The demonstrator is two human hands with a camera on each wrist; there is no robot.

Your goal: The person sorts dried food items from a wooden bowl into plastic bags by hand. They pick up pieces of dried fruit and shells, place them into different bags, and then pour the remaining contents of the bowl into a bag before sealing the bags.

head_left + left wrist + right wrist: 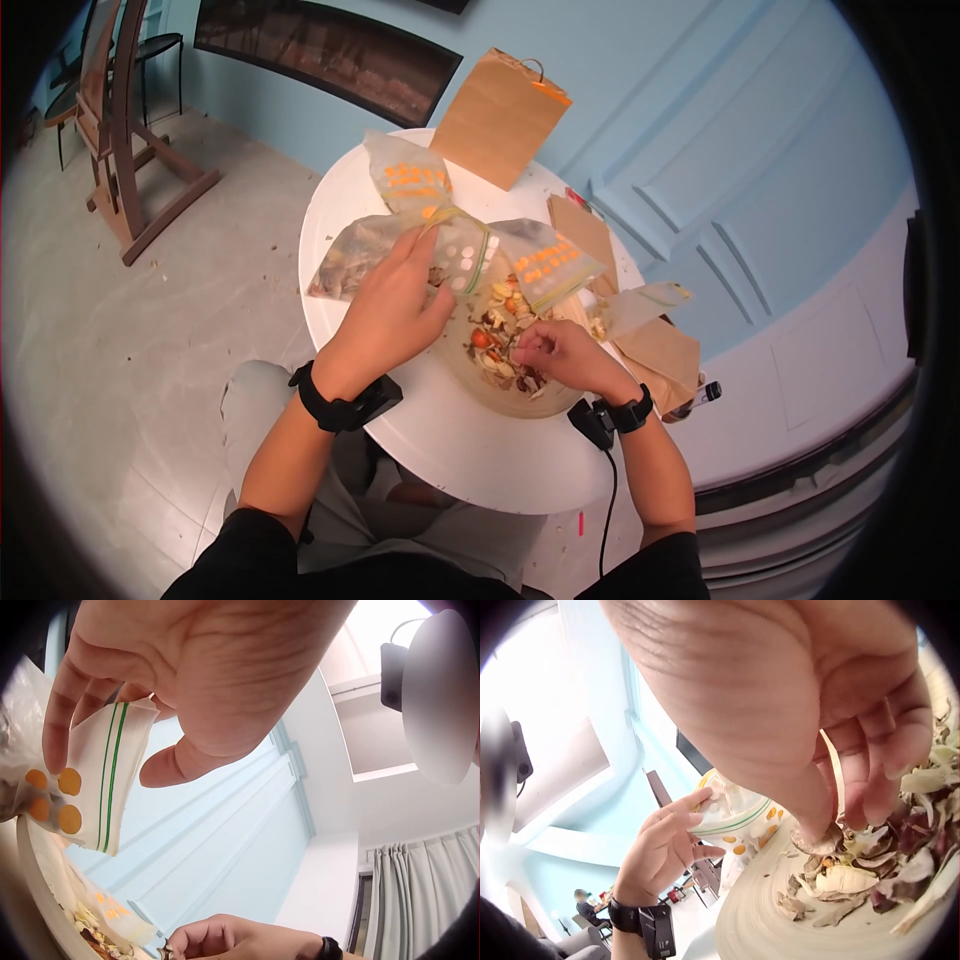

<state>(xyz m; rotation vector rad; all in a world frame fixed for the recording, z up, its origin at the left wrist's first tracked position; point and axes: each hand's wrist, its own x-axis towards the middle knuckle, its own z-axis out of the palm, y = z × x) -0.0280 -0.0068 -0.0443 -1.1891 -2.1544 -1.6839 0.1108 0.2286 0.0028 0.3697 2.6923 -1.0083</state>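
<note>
My left hand (392, 312) is at the mouth of a clear zip bag with a green seal line (110, 780) and round dots. Its fingers reach over the bag's edge fairly straight, the thumb (166, 766) standing apart from it. In a pale round bowl (462, 385) lie mixed dried pieces (497, 365), cream, brown, dark red and orange. Over them, my right hand (568, 355) pinches a small brownish dried piece (817, 841) between thumb and fingers. Several pale and dark flakes lie just under those fingertips in the right wrist view.
More dotted zip bags stand around the bowl, one at the back (408, 175) and one on the right (552, 262). A brown paper bag (503, 120) stands at the white table's (450, 470) far edge. Brown paper packaging (660, 355) lies to the right. A wooden easel (122, 150) is far left.
</note>
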